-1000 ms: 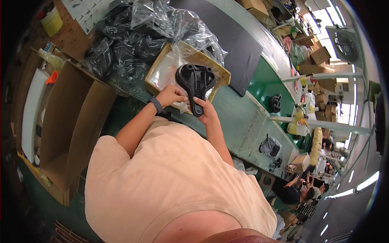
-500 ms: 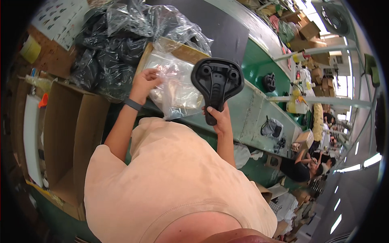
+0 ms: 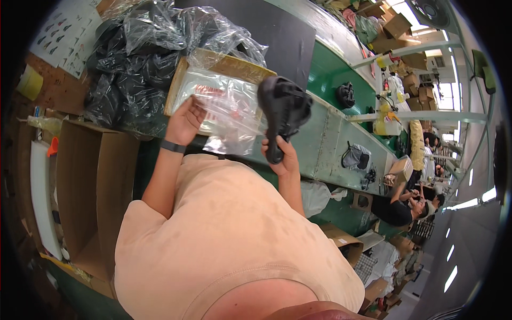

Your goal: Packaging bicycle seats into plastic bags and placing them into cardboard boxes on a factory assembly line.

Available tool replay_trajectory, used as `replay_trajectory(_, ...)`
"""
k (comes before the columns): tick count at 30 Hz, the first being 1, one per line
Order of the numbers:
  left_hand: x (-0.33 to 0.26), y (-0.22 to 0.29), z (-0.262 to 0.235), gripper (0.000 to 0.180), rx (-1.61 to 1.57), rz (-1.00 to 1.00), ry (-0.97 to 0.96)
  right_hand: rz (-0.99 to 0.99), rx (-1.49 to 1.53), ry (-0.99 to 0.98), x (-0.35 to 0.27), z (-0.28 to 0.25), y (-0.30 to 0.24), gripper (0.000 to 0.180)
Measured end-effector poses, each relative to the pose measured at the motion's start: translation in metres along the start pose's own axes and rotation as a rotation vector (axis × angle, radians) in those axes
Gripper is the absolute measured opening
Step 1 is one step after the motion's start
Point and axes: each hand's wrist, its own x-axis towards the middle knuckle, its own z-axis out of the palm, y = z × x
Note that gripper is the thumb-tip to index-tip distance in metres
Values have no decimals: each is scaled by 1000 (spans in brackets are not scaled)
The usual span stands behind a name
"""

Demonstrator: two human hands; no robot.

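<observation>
A black bicycle saddle [image 3: 284,106] is gripped by its narrow nose in my right hand [image 3: 285,156], with the wide end upward and tilted. My left hand [image 3: 184,124], a dark band on its wrist, pinches the edge of a clear plastic bag [image 3: 232,120]. This bag hangs loosely between my two hands, and the saddle is beside it, apparently outside. Under the bag, a shallow cardboard box [image 3: 224,64] holds a stack of flat clear bags [image 3: 234,88] with red print.
Several black saddles in clear plastic [image 3: 141,80] are heaped at the far left. A tall open cardboard carton [image 3: 80,186] stands at my left. On the green bench to the right lie another black saddle [image 3: 345,95] and a grey bagged item [image 3: 356,158]. Other people work at the far right.
My left hand has drawn the clear bag up off the stack and spread it sideways. The saddle in my right hand has turned from its underside facing me to a side-on tilt.
</observation>
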Motion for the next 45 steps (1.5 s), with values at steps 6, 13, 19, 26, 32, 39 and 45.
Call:
replay_trajectory(6,-20,6,50,23,671,-14,81,-138,-393,-281,1,8,-4,65)
replay_trajectory(13,-27,-30,121,20,1209,630,-157,-394,-1487,68,18,51,34,109)
replay_trajectory(19,-79,-30,102,34,980,-108,-436,157,-170,100,71,7,27,94)
replay_trajectory(26,-54,-39,81,98,782,360,-79,-338,-1187,-406,53,62,16,78)
replay_trajectory(32,-24,68,11,40,777,762,389,-155,-1172,-314,54,58,12,62)
replay_trajectory(39,-48,136,-250,73,1423,436,677,82,-857,34,46,-59,11,56)
replay_trajectory(45,-17,92,-293,90,1848,-34,887,235,-1320,120,48,-153,30,64)
